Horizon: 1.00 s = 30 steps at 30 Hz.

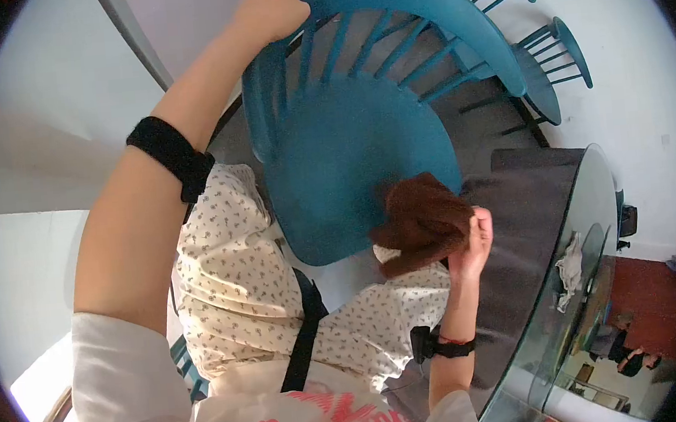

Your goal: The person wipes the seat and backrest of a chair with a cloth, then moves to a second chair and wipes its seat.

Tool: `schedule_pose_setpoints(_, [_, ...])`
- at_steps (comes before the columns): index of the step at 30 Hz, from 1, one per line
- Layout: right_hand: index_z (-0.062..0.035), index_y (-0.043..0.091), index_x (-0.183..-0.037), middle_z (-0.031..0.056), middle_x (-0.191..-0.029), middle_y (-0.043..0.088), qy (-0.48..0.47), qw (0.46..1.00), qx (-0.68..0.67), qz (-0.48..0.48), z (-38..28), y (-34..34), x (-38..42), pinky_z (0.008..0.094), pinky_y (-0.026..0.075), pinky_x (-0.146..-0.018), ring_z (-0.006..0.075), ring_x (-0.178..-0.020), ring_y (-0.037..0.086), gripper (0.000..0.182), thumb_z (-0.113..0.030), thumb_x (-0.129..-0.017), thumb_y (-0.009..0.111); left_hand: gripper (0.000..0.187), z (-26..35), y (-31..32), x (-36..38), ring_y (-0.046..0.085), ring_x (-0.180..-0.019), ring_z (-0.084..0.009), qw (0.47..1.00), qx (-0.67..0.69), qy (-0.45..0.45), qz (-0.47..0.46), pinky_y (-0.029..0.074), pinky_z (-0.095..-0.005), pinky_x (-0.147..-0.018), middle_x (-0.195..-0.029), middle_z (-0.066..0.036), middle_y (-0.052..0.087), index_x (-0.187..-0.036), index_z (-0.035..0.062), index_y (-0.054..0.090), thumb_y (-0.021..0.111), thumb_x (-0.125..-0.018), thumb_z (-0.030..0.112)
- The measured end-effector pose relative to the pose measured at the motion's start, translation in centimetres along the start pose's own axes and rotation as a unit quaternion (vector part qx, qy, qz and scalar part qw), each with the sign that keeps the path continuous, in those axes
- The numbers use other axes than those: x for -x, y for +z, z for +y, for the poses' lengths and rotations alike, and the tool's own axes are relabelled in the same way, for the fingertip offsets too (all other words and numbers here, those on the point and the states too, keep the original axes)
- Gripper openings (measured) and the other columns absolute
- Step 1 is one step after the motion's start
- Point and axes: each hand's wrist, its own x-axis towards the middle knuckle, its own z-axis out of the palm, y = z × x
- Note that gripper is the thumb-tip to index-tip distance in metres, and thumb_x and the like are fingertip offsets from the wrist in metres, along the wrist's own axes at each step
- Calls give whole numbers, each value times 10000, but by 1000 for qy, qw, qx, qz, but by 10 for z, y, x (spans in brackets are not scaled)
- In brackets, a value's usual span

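Observation:
A blue wooden chair with a curved back rail and spindles stands directly before me. Its top rail is gripped by my left hand, whose fingers are partly hidden behind the wood. My right hand holds a crumpled brown cloth by its right side, at the seat's front right edge. Part of the cloth overlaps the seat.
More blue chairs stand by the white wall at the upper right. To my right is a glass-topped table with a dark cover and a whitish cloth on it. A person is in the far lower right.

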Motion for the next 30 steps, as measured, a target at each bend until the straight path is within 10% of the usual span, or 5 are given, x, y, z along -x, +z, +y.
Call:
schedule_pose_setpoints(11, [-41, 539, -853, 37, -879, 537, -233, 952, 198, -8, -77, 27, -4, 285, 416, -762, 128, -807, 501, 87, -85, -838, 613, 593, 22, -9, 8, 431, -1222, -368, 997, 58, -41, -10, 323, -396, -1049, -1303, -254, 460, -1309, 19, 439, 463, -717, 16])
schedule_pose_setpoints(19, [-41, 620, -926, 62, -839, 609, 145, 880, 312, -327, 65, 91, 49, 250, 457, -663, 141, -773, 586, 121, -75, -816, 655, 506, 36, -22, 7, 473, -1159, -384, 995, 44, -67, -60, 357, -409, -1010, -1220, -260, 521, -1212, -7, 509, 460, -708, 4])
schedule_pose_setpoints(22, [-34, 614, -936, 58, -811, 603, 136, 852, 333, -379, 122, 74, 67, 253, 464, -633, 120, -696, 574, 135, -135, -848, 635, 490, 35, -19, 10, 486, -1141, -390, 998, 40, -41, -2, 364, -410, -1000, -1186, -263, 540, -1186, -7, 531, 457, -701, -5])
schedule_pose_setpoints(26, [-48, 596, -988, 92, -774, 622, 79, 912, 353, -196, 109, 77, 48, 291, 482, -599, 187, -648, 604, 212, -165, -823, 660, 471, 28, -15, 9, 496, -1126, -393, 998, 45, -50, -9, 375, -412, -986, -1181, -260, 545, -1165, -10, 541, 458, -701, -6])
schedule_pose_setpoints(30, [-49, 564, -1010, 104, -849, 629, 101, 856, 495, -109, 113, 71, 21, 357, 496, -647, 252, -709, 624, 272, -233, -829, 647, 447, 38, -27, 8, 515, -1092, -395, 997, 42, -54, -36, 390, -421, -960, -1142, -258, 567, -1140, -6, 555, 462, -703, -6])
